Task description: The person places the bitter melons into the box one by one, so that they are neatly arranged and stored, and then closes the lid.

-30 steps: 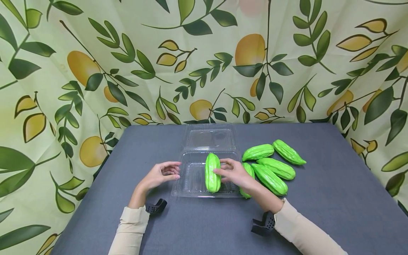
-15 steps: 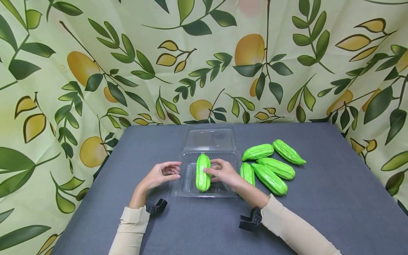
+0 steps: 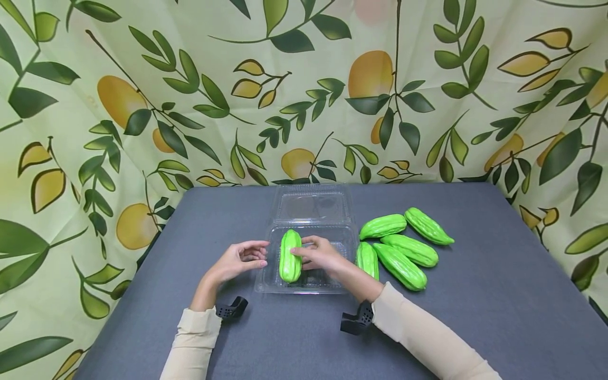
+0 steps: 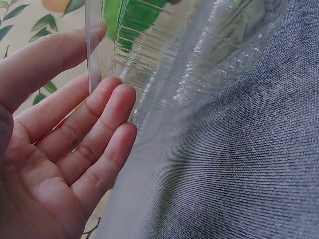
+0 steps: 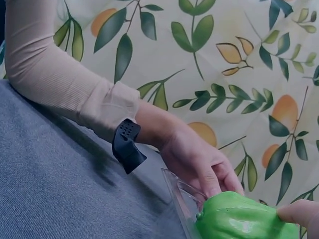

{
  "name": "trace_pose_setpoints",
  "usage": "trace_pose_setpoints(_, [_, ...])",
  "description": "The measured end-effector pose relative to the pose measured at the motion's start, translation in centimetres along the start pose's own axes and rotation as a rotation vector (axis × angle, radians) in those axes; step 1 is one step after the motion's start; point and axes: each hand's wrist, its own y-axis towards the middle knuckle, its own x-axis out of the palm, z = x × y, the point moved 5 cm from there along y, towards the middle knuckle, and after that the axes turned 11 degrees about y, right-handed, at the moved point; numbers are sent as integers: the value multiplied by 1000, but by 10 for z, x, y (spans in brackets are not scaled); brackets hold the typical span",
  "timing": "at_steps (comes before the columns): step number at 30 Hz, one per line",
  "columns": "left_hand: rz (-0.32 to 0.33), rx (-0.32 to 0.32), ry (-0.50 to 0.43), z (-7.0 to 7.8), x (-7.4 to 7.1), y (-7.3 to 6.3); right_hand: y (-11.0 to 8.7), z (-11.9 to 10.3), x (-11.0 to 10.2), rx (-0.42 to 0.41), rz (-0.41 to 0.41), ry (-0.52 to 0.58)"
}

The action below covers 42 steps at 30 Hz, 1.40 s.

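Note:
A bright green, ridged bitter melon (image 3: 288, 258) is in my right hand (image 3: 323, 256), pinched between thumb and fingers from its right side. It stands lengthwise within the left half of a clear plastic clamshell box (image 3: 304, 290); whether it touches the floor I cannot tell. In the right wrist view, my thumb (image 5: 300, 215) presses on the melon's skin. My left hand (image 3: 239, 257) waits at the box's left edge, fingers loosely bent and thumb apart from them. Close up in the left wrist view, the left fingertips (image 4: 124, 102) lie against or just beside the clear side wall.
Several more bitter melons (image 3: 404, 266) lie in a loose group right of the box. The box's lid (image 3: 311, 206) is folded back behind it on the grey cloth-covered table (image 3: 475, 306). A leaf-patterned curtain (image 3: 304, 105) hangs behind. Each wrist carries a black mount (image 3: 233, 309).
My right hand has carried the bitter melon leftward across the box, toward the left hand. The left hand and the other melons stay put.

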Motion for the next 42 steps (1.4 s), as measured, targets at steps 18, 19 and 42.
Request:
trace_pose_setpoints(18, [3, 30, -24, 3, 0, 0, 12, 18, 14, 69, -7, -48])
trace_pose_setpoints(19, [3, 31, -24, 3, 0, 0, 13, 19, 14, 65, -3, -54])
trace_pose_setpoints(42, [6, 18, -11, 3, 0, 0, 10, 20, 16, 115, -2, -36])
